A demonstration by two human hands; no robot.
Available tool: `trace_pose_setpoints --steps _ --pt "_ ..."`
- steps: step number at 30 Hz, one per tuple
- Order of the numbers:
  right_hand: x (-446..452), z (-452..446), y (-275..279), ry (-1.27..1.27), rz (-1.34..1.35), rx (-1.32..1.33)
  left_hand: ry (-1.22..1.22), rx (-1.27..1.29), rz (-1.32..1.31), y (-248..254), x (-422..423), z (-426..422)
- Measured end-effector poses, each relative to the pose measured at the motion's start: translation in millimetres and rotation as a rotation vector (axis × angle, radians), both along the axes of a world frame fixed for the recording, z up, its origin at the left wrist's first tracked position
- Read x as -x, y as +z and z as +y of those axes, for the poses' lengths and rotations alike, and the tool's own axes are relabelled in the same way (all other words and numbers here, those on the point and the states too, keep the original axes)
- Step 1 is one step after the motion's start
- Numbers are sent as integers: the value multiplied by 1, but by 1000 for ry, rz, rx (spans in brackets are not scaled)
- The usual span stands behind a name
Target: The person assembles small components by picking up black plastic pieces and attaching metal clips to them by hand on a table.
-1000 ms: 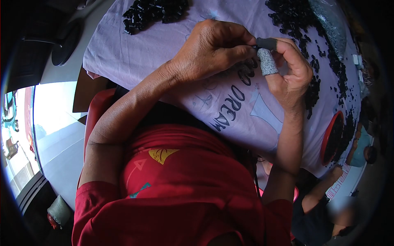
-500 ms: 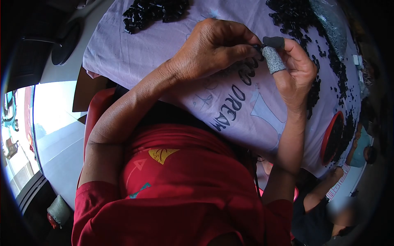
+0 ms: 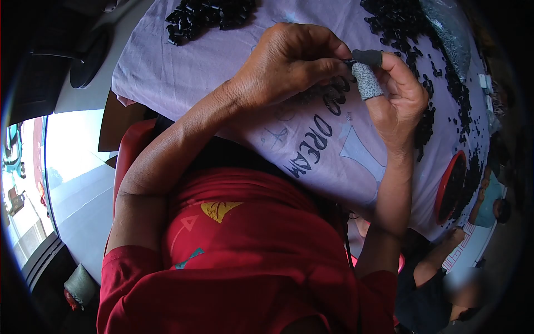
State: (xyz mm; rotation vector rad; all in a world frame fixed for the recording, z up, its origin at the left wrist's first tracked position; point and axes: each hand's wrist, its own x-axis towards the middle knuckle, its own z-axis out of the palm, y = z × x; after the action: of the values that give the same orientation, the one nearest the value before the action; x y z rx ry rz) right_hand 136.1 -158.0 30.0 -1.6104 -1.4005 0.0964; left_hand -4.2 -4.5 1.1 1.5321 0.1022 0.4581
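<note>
My left hand (image 3: 289, 67) and my right hand (image 3: 395, 94) meet fingertip to fingertip above the cloth-covered table (image 3: 189, 78). Between them is a small black piece (image 3: 349, 62), mostly hidden by the fingers, so its exact kind does not show. Thumb and index finger of my left hand pinch it from one side. On my right hand, the thumb wears a grey speckled finger cot (image 3: 367, 82) and the index finger a dark one (image 3: 368, 58); these two also close on the piece.
Small black parts lie in a pile (image 3: 208, 19) at the far left and a larger heap (image 3: 397, 28) at the far right. A clear plastic bag (image 3: 445, 33) lies beside that heap. A red-rimmed bowl (image 3: 449, 186) stands at the right edge, near another person's arm (image 3: 439, 259).
Both hands have shifted very slightly to the left, still joined at the small black piece. The surroundings look the same.
</note>
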Motion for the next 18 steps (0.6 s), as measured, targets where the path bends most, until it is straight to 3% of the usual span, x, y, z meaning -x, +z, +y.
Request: trace_pose_setpoints --steps 15,18 --pt "-6 -3 0 35 95 37 -26 46 -20 2 -2 1" --pt "-5 -2 2 84 270 31 -49 73 -8 2 -2 2"
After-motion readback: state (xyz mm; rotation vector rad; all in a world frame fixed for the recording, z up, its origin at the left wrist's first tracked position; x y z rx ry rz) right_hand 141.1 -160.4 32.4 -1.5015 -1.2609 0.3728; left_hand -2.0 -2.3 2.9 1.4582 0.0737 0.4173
